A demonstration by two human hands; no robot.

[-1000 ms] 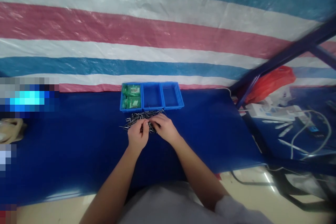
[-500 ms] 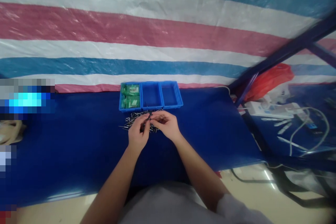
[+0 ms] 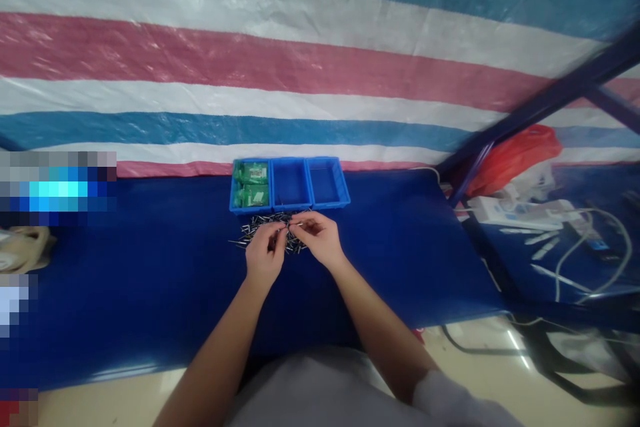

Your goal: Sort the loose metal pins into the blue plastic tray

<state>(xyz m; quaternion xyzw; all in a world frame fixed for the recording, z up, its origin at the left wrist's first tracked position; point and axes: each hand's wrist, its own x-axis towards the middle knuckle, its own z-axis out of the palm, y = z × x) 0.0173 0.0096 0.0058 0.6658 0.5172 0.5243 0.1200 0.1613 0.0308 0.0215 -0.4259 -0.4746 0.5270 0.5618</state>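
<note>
My left hand (image 3: 264, 251) and my right hand (image 3: 319, 235) meet over a pile of small dark and silvery metal pieces (image 3: 257, 221) on the blue table. Both hands have thumb and fingers pinched together, the fingertips almost touching. Whatever lies between them is too small to make out. Just behind the pile stand three joined blue bins. Green packets (image 3: 256, 196) fill the left bin (image 3: 233, 197). A small thin piece lies in the middle bin (image 3: 291, 180); nothing shows clearly in the right bin (image 3: 327, 181).
A striped plastic sheet (image 3: 300, 73) hangs behind the table (image 3: 165, 280). On the right are a dark metal frame (image 3: 550, 97), a red bag (image 3: 520, 160), a white power strip (image 3: 505, 209), cables and several white sticks. A beige object (image 3: 33, 248) sits at the left edge.
My hands have stayed over the pile, with the fingertips slightly shifted. The whole view has moved a little, so the bins appear slightly further right.
</note>
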